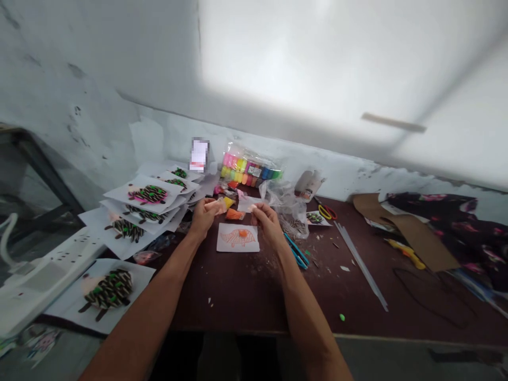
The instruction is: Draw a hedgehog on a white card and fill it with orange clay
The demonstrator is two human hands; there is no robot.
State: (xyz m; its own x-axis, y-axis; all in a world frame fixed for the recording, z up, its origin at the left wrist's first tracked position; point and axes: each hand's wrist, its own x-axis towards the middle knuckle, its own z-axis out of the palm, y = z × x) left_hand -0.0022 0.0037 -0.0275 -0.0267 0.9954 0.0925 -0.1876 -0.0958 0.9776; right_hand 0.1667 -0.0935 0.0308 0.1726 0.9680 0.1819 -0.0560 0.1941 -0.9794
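Observation:
My left hand (203, 218) is closed in a pinch on a small peach-coloured plastic packet (216, 206). Across from it, my right hand (266, 218) pinches a pale, filmy piece of plastic (246, 203); blur hides whether the two pieces are joined. Below and between both hands lies a white card (226, 246) with an orange-red hedgehog-like drawing, and a lump of orange clay (243, 233) sits on it. Just behind the card are an orange packet (235, 214) and a yellow one (228, 201).
Hedgehog pictures (148, 194) are stacked at left beside a power strip (67, 254). A bag of coloured clay (250, 169) leans on the wall. Blue-handled tool (296, 250), scissors (327, 211), glue sticks (361, 264) and a yellow cutter (407, 253) lie at right.

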